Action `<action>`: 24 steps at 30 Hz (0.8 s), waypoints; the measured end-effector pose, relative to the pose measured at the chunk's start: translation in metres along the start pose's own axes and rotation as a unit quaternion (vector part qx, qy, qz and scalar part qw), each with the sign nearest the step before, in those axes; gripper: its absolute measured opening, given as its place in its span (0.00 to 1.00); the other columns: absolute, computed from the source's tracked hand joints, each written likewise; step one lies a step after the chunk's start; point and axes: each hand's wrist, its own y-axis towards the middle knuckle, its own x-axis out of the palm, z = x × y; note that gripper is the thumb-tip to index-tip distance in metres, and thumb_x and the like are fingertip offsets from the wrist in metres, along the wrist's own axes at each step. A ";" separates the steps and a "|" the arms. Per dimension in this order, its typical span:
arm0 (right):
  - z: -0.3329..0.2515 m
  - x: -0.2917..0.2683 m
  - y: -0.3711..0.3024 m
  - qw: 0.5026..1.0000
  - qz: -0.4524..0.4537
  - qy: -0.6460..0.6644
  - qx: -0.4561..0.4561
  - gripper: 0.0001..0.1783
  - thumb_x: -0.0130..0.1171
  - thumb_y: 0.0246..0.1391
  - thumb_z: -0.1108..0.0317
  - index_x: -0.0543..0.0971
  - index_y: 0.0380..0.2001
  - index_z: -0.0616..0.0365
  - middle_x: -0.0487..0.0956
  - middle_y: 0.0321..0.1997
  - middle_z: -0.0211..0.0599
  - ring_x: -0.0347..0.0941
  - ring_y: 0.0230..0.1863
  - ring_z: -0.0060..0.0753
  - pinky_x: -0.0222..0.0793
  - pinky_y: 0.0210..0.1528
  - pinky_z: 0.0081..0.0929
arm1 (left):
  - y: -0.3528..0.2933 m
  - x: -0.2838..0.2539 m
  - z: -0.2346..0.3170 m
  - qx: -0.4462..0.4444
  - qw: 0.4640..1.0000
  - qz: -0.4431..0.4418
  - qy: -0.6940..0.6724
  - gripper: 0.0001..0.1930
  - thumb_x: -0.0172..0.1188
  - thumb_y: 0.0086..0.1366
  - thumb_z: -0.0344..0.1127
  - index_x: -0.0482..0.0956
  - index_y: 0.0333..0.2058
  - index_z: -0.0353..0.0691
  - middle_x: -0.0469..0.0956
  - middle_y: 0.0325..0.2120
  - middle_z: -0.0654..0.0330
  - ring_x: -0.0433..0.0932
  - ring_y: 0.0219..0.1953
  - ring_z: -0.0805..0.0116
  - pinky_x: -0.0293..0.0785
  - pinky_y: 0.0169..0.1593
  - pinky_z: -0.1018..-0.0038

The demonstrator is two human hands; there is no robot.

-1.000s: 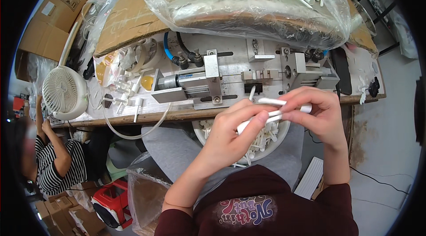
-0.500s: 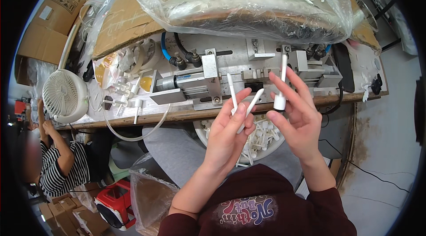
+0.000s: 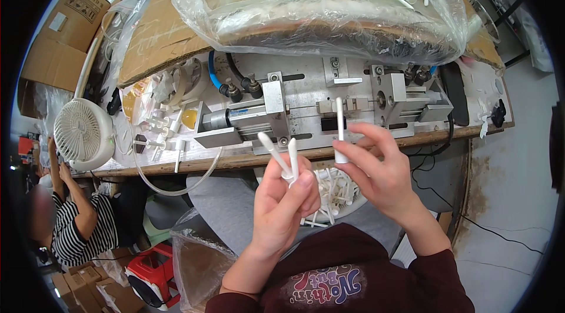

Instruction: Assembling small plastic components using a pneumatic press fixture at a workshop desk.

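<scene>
My left hand (image 3: pixel 284 204) is closed around two white plastic applicator rods (image 3: pixel 293 157), whose rounded tips spread apart above the fingers. Their lower ends are hidden in the palm. A third white applicator (image 3: pixel 340 122) stands upright in my right hand (image 3: pixel 379 172), its wide cap pinched between thumb and fingers. That rod is in front of a small metal block (image 3: pixel 336 105) at the middle of a bench fixture. Below my hands, a white basin (image 3: pixel 358 203) in my lap holds many similar white pieces (image 3: pixel 334 189).
Metal cylinder units flank the fixture, one on the left (image 3: pixel 247 119) and one on the right (image 3: pixel 415 101). More applicators lie on a plastic-covered cardboard platform (image 3: pixel 329 25) behind. A white fan (image 3: pixel 85 133) stands at the left, and a person in stripes (image 3: pixel 88 227) sits beyond.
Both hands have shifted left, the left one also slightly lower. The right fingers, earlier spread around the applicator, now pinch its cap, and the rod has moved left and down.
</scene>
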 end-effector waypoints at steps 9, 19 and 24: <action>-0.004 -0.003 0.025 0.966 -0.071 -0.220 -0.114 0.17 0.60 0.42 0.72 0.82 0.39 0.67 0.81 0.54 0.50 0.75 0.22 0.21 0.69 0.24 0.19 | 0.004 -0.005 -0.001 0.070 0.993 -0.019 0.093 0.17 0.41 0.79 0.46 0.66 0.34 0.41 0.66 0.33 0.61 0.65 0.30 0.73 0.66 0.33 0.76; -0.002 -0.004 0.024 0.985 -0.044 -0.144 -0.087 0.19 0.64 0.47 0.72 0.82 0.46 0.60 0.82 0.51 0.41 0.77 0.25 0.29 0.71 0.25 0.24 | 0.014 -0.010 -0.010 0.191 0.971 0.030 0.142 0.11 0.37 0.79 0.41 0.64 0.41 0.43 0.75 0.48 0.46 0.72 0.53 0.59 0.64 0.60 0.62; -0.029 -0.011 0.008 0.983 -0.063 -0.019 -0.170 0.22 0.69 0.46 0.70 0.81 0.47 0.58 0.81 0.45 0.35 0.78 0.30 0.31 0.73 0.28 0.26 | 0.013 0.000 -0.015 0.118 0.987 -0.021 0.104 0.10 0.36 0.79 0.39 0.64 0.42 0.42 0.72 0.56 0.38 0.70 0.59 0.57 0.61 0.66 0.59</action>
